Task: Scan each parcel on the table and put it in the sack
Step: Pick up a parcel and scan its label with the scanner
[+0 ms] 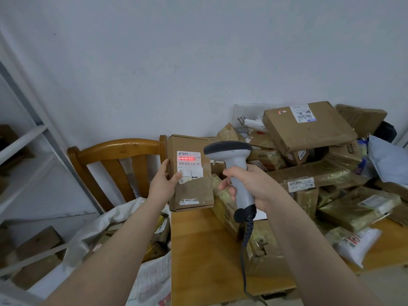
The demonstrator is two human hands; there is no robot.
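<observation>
My left hand (163,182) grips the left edge of a brown cardboard parcel (194,191) and holds it upright above the table's left edge. A red scan line glows across the barcode of its white label (189,161). My right hand (254,184) grips the handle of a grey barcode scanner (234,157), whose head points at the label from the right. The white sack (92,230) lies open below my left arm, left of the table, with several parcels inside.
The wooden table (198,250) carries a heap of cardboard boxes (309,127) and taped packets (357,208) on its right side. A wooden chair (117,160) stands behind the sack. White shelving (24,138) fills the left. The scanner's coiled cable (247,239) hangs down over the table.
</observation>
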